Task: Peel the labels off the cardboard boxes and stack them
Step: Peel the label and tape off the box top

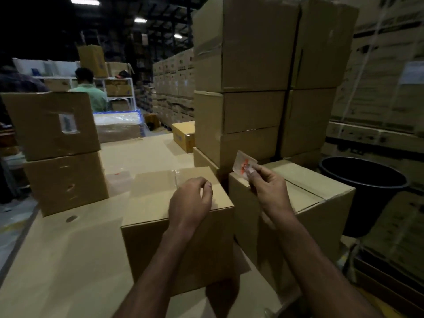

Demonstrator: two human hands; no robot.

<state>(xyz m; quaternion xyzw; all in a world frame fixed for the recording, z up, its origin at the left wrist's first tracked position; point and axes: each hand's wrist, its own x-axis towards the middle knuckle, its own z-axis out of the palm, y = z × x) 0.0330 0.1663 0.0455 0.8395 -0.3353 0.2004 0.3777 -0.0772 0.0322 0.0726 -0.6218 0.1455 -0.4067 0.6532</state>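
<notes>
Right hand pinches a peeled label above the gap between 2 cardboard boxes; left hand hovers loosely curled, holding nothing. Adhesive could cling to fingertips, so the label may miss the black bin.

Brown boxes; label seemingly white, orange-marked.

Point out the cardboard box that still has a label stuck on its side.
The upper box of the two-high stack on the left. A small clear-taped label sits on its facing side; the nearby boxes' visible faces show none.
</notes>
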